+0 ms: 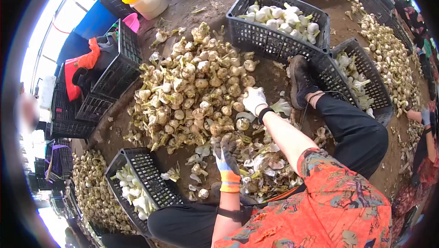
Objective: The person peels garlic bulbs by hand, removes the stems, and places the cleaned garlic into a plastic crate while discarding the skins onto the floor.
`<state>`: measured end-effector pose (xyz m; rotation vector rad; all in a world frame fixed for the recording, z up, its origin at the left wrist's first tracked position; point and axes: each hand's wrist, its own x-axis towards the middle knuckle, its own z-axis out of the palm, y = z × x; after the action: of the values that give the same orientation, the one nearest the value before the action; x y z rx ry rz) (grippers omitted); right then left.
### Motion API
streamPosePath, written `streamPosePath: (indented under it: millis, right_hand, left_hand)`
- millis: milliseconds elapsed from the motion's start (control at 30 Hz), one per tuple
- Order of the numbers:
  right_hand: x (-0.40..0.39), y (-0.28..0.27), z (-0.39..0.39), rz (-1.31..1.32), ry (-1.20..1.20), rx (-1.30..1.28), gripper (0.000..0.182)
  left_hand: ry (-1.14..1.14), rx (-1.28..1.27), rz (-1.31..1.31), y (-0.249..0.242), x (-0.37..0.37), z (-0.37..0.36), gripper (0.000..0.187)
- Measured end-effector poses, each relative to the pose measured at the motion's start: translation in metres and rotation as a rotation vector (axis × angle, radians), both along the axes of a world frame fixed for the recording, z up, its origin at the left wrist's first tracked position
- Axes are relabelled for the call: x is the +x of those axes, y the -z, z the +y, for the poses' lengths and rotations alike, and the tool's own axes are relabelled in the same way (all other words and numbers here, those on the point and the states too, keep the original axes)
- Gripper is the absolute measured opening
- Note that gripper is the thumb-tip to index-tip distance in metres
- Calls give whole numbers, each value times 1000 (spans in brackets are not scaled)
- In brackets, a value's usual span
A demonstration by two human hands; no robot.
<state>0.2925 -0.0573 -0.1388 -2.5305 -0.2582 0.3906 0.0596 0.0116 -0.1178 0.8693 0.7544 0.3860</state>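
Note:
My left hand, in a grey-and-white glove with an orange cuff, is at the near edge of a large heap of garlic bulbs. Its fingers are curled, and what they hold is hidden. My right hand, in a white glove, is closed at the heap's right edge; whatever is in it does not show. A single garlic bulb lies between my hands. Peeled skins and trimmings cover the ground in front of me.
A black crate of white trimmed bulbs stands at the back, another crate by my left leg. A crate of trimmings is beyond my right foot. Stacked crates, a white bucket and co-workers surround me.

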Motion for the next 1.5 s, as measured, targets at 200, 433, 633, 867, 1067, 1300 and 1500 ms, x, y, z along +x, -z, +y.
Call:
streamPosePath:
  millis: [200,433,633,867,1067,1300,1500]
  right_hand:
    - [-66,-40,-20,849,322,1407,34]
    - [-141,-125,-52,620,-122,1161,23]
    - [-176,-155,-47,549,-98,1356,24]
    - [-189,-176,-60,718,-140,1390,26]
    - [-182,-181,-76,751,-283,1354,30]
    - [-178,-196,-86,1014,-212,1427,36]
    - [-171,-174,-94,843,-356,1320,39]
  left_hand:
    - [122,155,-20,-3,14,0,70]
    - [58,307,-439,-71,8,-13,71]
    - [73,622,-403,-85,-15,-21,72]
    - [39,487,-450,-98,-34,-20,62]
    - [89,408,-492,-101,-41,-25,66]
    - [114,539,-529,-110,-36,-25,67]
    - [68,144,-592,-117,-36,-22,69]
